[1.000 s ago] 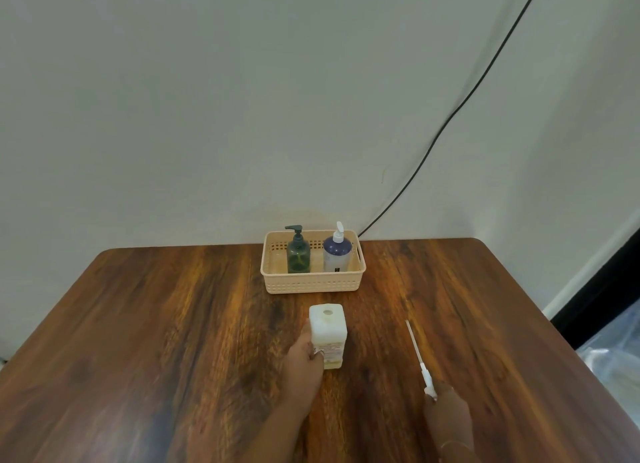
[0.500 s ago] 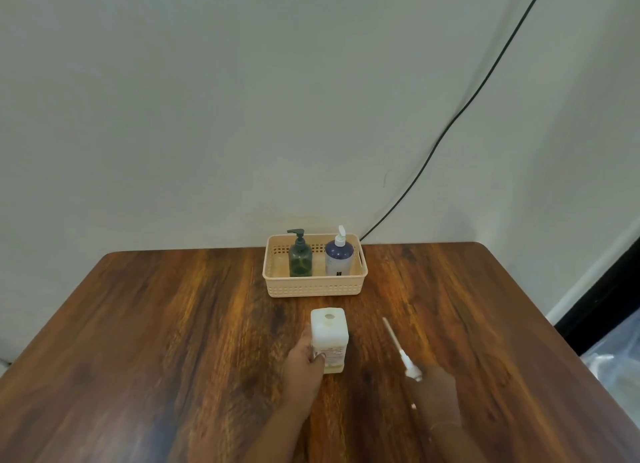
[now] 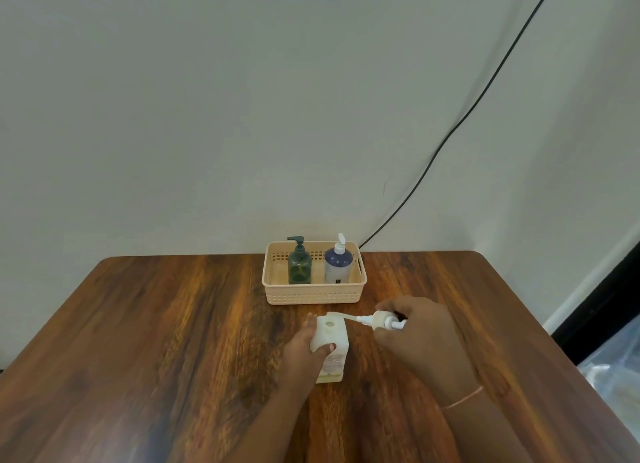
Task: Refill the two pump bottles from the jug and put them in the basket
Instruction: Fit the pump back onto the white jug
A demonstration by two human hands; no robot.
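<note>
Dark wooden table (image 3: pixel 166 324) against a plain pale wall (image 3: pixel 207 116), black cable (image 3: pixel 460 123) running diagonally down it

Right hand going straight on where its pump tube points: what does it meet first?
Probably the white jug gripped by the left hand: the pump in the right hand aims its tube at the jug's top, though depth is unclear.

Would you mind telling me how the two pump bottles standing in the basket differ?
The green bottle is see-through with a dark pump; the purple bottle is opaque with a white pump. The green bottle stands left and looks slimmer; the purple bottle stands right and looks wider. Both stand upright in the basket.
</note>
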